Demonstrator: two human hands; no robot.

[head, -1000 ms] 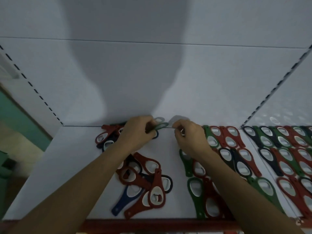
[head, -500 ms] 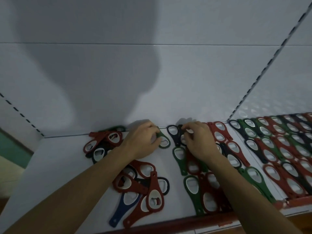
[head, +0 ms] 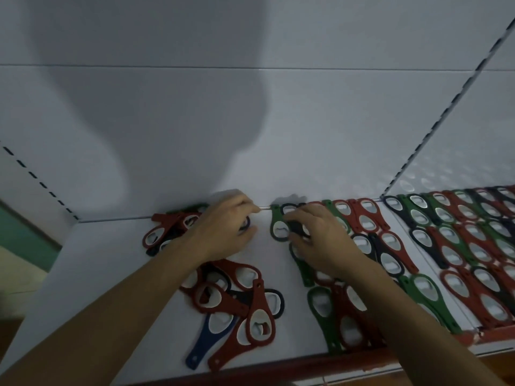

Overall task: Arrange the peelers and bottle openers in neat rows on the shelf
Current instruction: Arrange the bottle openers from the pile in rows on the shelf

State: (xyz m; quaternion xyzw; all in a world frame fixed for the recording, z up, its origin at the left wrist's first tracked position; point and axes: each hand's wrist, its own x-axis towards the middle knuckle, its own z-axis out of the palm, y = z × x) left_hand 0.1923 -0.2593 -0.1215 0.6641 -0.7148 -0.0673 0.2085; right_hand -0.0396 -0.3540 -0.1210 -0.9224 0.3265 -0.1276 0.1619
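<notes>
- Step in hand: extending the back row of openers leftward along the rear edge of the white metal shelf (head: 111, 274)
- Right hand (head: 315, 240): fingers curled down, pinching a black plastic bottle opener (head: 296, 227); this opener lies flat on the shelf, handle towards the back wall, touching the right side of a green plastic bottle opener with a metal insert (head: 278, 228)
- The green opener is the leftmost piece of the row and lies free of both hands
- Left hand (head: 225, 229): fingers curled over a dark-rimmed bottle opener (head: 246, 223), mostly hidden under the fingers; it sits just left of the green opener, apart from it
- Finished work: the overlapping red, green and black rows (head: 367, 218) to the right of the right hand, and the filled rows in the neighbouring bay (head: 459, 238)
- Outstanding work: the loose heap of red, black and blue openers (head: 259, 296) near the front of the shelf, and the jumbled red and black cluster (head: 164, 227) against the back wall on the left
- No peeler can be told apart in this view
- Progress, as judged: well past half, with 2 unsorted groups left
- Next move, as judged: square the black opener against its neighbours and release it; then set the left hand's opener on the far side of the green one, matching handle direction and overlap
- Caution: a nudge to the green opener would skew the row end
</notes>
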